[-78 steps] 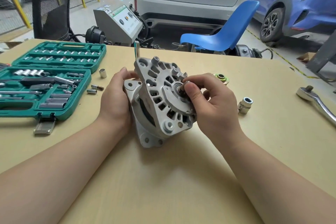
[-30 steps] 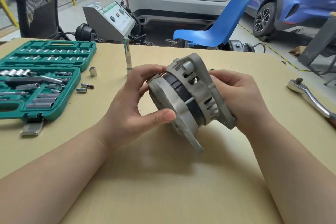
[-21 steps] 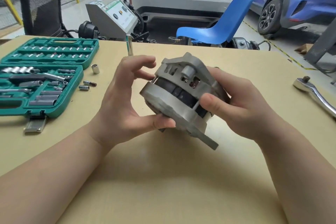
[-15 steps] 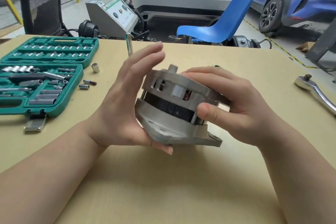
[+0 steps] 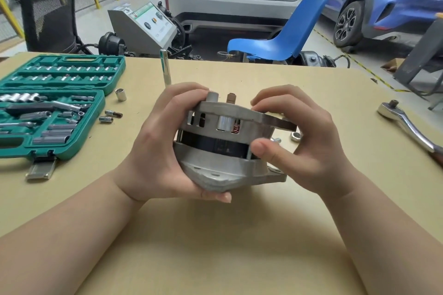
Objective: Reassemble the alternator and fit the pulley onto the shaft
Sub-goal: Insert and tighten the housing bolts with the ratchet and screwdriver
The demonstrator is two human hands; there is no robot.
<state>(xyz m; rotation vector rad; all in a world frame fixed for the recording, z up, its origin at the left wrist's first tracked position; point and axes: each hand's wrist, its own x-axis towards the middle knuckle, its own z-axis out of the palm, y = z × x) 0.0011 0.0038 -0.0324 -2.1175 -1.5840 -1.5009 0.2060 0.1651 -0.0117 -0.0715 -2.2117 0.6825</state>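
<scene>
The grey cast alternator (image 5: 223, 141) is held just above the tan table (image 5: 215, 246) at centre, lying flat with its shaft end (image 5: 231, 97) pointing up. My left hand (image 5: 158, 148) grips its left side, thumb under the lower housing and fingers curled over the top. My right hand (image 5: 299, 141) grips the right side, thumb on the dark stator band and fingers over the top plate. A nut (image 5: 295, 136) lies on the table behind my right hand. No pulley shows.
An open green socket set (image 5: 55, 108) fills the left of the table, with loose sockets (image 5: 120, 94) and bits (image 5: 112, 116) beside it. An extension bar (image 5: 165, 67) stands upright behind the alternator. A ratchet wrench (image 5: 407, 124) lies at right. A blue chair (image 5: 282, 40) and cars stand beyond.
Both hands have turned the alternator from standing on edge to lying flat with the shaft end up. My left fingers, spread a moment ago, now curl over the top.
</scene>
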